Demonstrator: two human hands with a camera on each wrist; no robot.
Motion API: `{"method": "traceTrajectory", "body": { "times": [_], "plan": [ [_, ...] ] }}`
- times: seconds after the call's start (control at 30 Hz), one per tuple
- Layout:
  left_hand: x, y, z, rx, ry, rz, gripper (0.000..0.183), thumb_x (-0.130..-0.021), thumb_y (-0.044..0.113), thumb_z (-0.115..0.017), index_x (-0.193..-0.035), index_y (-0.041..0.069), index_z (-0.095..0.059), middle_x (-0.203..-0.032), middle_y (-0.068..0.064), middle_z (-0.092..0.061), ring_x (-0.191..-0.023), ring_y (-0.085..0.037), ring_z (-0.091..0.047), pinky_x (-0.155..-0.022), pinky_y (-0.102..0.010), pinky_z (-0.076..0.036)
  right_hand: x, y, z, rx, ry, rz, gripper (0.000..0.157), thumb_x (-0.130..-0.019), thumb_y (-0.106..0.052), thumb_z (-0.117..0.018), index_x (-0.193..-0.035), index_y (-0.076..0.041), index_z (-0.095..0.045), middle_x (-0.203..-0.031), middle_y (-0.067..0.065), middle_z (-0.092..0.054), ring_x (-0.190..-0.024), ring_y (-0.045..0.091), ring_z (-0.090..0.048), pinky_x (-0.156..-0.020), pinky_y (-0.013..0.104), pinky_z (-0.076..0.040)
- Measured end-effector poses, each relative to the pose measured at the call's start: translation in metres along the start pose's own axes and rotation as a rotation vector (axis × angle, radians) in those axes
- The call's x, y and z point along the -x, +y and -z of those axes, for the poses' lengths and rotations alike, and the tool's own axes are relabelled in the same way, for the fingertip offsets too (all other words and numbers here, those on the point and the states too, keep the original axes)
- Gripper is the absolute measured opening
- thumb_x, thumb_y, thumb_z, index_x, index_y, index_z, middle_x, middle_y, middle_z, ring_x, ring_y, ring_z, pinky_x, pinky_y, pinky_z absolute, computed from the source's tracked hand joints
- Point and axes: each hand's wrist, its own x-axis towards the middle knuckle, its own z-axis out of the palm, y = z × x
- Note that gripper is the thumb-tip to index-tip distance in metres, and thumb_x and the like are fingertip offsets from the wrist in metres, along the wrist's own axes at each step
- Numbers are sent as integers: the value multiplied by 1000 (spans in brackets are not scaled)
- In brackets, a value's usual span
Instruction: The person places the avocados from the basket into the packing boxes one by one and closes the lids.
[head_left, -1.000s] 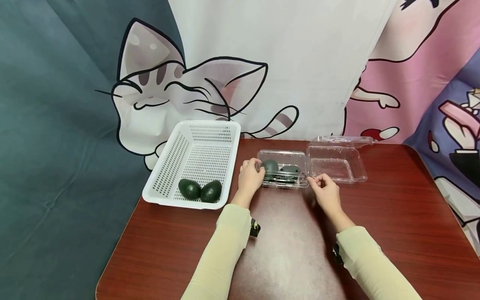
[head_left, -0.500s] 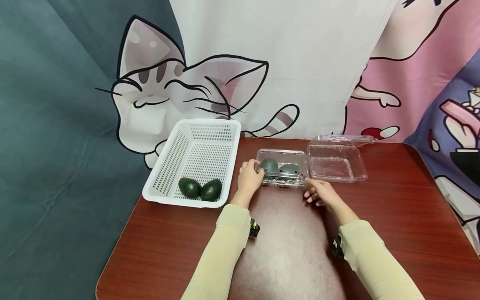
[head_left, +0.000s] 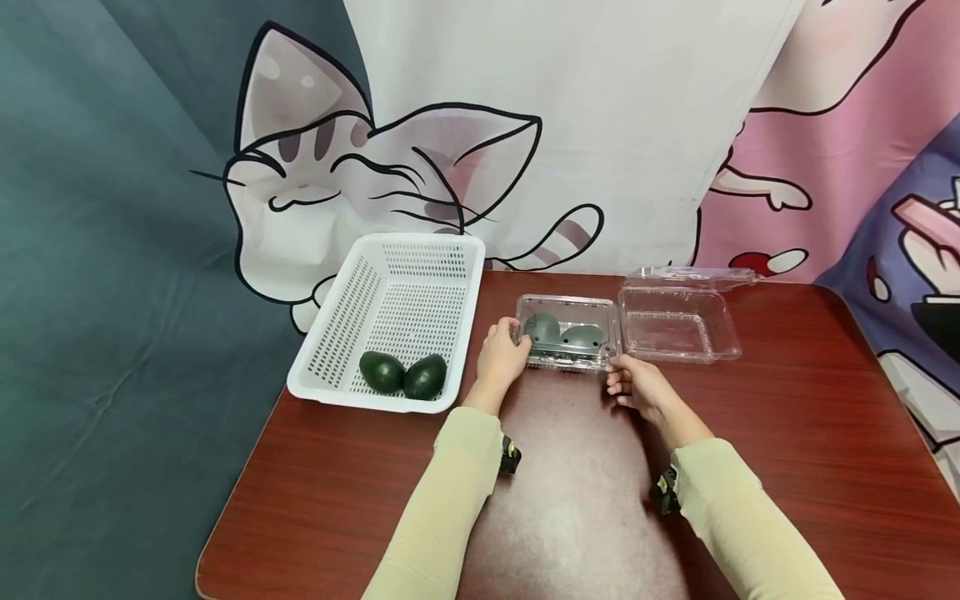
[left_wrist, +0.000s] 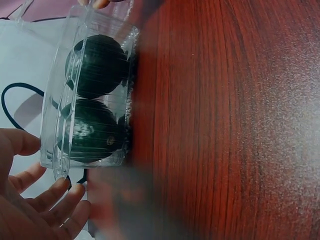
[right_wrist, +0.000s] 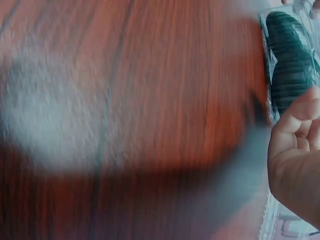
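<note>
Two dark green avocados (left_wrist: pixel 97 65) lie side by side inside a clear plastic clamshell box (head_left: pixel 567 307), its lid down over them. My left hand (head_left: pixel 501 358) holds the box's left end, with the thumb at the lid and the fingertips along the rim in the left wrist view. At the near right corner, the thumb and forefinger of my right hand (head_left: pixel 643 387) pinch the box's edge. The other right fingers are bent beneath, partly hidden by the hand in the right wrist view.
A white perforated basket (head_left: pixel 300 375) on the left holds two more avocados (head_left: pixel 382 372). Just right of the box stands a second clear clamshell (head_left: pixel 678 357), lid raised and nothing inside. Behind the reddish wooden table (head_left: pixel 570 500) hangs a printed cloth (head_left: pixel 637 100).
My right hand has slid slightly down and left at the box's near right corner, its fingers loosening and then closing there again. The left hand has stayed at its end.
</note>
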Motion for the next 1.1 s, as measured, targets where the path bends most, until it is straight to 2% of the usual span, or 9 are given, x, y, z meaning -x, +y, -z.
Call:
{"method": "traceTrajectory", "body": {
  "times": [0.2,0.83,0.97,1.1],
  "plan": [
    [-2,0,-2,-5,1,-8,34,-90,33,-52,-122,19,-51,-112,-6,-53,-96,-24,-55,-77,-41,-45,-4,6,-3,-82,62,32,23,-92,-16,-43,-74,-13,-57,-61,-5,-53,-54,8,-52,-50,21,-43],
    [-3,-2,-4,2,-16,4,35,-91,34,-51,-123,19,-48,-115,-7,-50,-89,-24,-56,-74,-41,-45,-5,5,-11,-119,140,59,23,-90,-11,-42,-71,-10,-55,-56,-4,-51,-49,7,-48,-48,21,-42],
    [-2,-2,-3,24,-19,6,34,-92,32,-51,-123,18,-48,-116,-8,-50,-90,-25,-56,-76,-42,-45,-6,7,-13,-163,142,55,21,-92,-14,-42,-76,-10,-55,-58,-3,-54,-52,9,-52,-50,22,-44],
    [0,-3,-3,111,-17,37,35,-92,33,-51,-122,16,-45,-111,-8,-51,-88,-24,-56,-75,-40,-44,-4,8,-15,-249,83,60,17,-97,-19,-39,-88,-9,-49,-68,-1,-62,-60,11,-60,-56,23,-48]
  ]
}}
